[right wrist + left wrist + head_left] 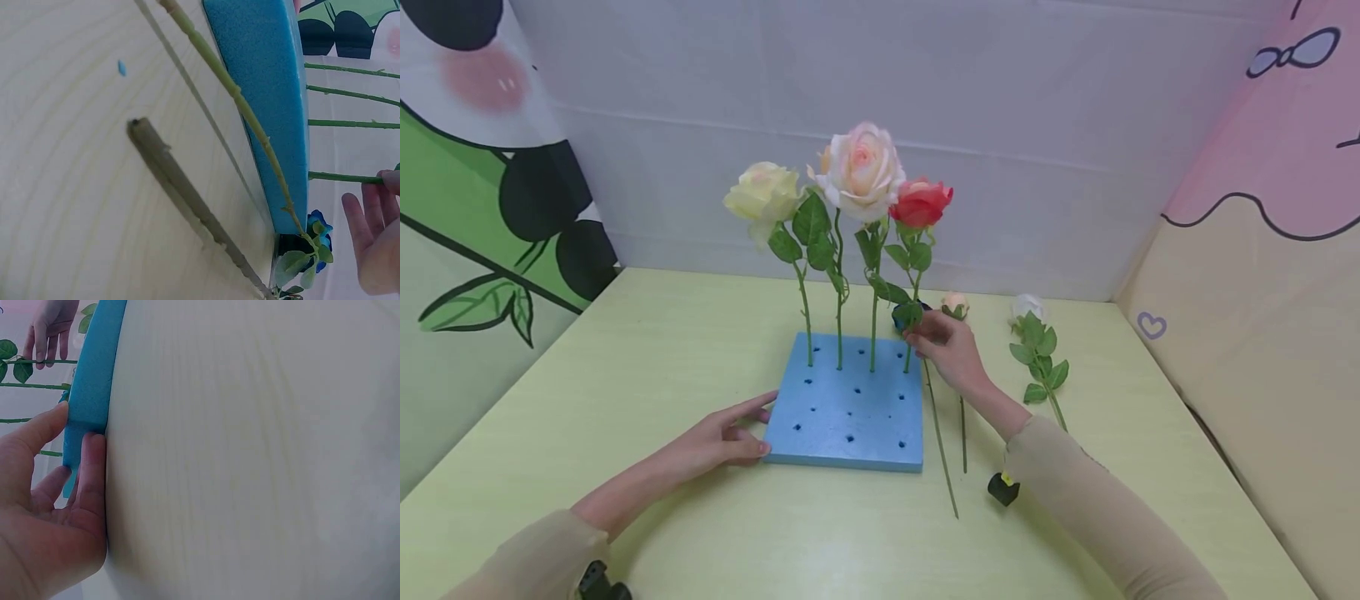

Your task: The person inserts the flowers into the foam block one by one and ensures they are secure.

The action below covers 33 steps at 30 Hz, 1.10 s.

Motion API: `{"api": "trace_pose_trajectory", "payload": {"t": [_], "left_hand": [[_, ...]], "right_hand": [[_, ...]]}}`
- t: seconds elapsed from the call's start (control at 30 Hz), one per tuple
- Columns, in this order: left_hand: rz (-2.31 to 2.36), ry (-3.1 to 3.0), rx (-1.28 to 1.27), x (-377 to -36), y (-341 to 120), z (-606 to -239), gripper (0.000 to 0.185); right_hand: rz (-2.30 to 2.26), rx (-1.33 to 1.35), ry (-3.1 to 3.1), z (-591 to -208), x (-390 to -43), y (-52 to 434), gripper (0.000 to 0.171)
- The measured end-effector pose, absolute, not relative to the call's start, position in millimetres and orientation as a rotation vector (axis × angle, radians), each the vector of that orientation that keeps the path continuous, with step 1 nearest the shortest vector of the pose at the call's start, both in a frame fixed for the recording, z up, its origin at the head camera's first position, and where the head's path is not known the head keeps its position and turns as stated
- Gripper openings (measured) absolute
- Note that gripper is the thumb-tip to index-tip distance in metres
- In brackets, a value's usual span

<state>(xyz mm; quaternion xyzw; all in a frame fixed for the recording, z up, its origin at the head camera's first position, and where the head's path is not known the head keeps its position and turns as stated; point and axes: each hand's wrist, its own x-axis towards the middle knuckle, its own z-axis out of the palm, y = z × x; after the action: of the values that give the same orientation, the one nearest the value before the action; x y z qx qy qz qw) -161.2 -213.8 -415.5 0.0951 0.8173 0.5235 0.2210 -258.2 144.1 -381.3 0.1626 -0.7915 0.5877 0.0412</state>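
Observation:
A blue foam board (831,421) with rows of holes lies on the table, several artificial roses upright along its far row. Among them are a pale yellow rose (763,196), a pinkish-white rose (863,171) and a red rose (921,202). My right hand (951,350) pinches the red rose's stem low down, below its leaves; that stem (344,177) meets the board in the right wrist view. The fingers and thumb of my left hand (726,437) touch the board's left edge near its front corner, fairly extended.
Right of the board lie a blue rose (320,225), partly hidden in the head view, and a peach rose (955,302), their stems toward me. A white rose (1028,307) lies farther right. A small black cube (1003,489) is near my right sleeve. Fabric walls edge the table.

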Motion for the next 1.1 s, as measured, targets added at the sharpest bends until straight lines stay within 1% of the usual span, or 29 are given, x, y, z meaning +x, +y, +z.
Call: {"api": "trace_pose_trajectory", "payload": {"t": [0.37, 0.5, 0.8, 0.9, 1.1], "left_hand": [[1.438, 2.268, 0.273, -161.2, -213.5, -415.1, 0.079], [1.438, 2.265, 0.278, -161.0, -213.1, -415.5, 0.079], [1.440, 2.266, 0.290, -161.4, -214.1, -415.6, 0.079], [1.432, 2.275, 0.285, -161.7, -213.7, -415.6, 0.080], [1.418, 2.288, 0.268, -162.2, -212.9, -415.2, 0.080]], "right_hand": [[1.774, 0.515, -2.453, -384.0, -258.6, 144.4, 0.023], [1.790, 0.547, -2.442, -385.8, -258.6, 144.2, 0.025], [1.790, 0.603, -2.428, -387.0, -259.8, 144.3, 0.022], [1.775, 0.607, -2.445, -382.9, -257.6, 144.5, 0.020], [1.760, 0.617, -2.457, -361.8, -239.5, 141.7, 0.016]]}}
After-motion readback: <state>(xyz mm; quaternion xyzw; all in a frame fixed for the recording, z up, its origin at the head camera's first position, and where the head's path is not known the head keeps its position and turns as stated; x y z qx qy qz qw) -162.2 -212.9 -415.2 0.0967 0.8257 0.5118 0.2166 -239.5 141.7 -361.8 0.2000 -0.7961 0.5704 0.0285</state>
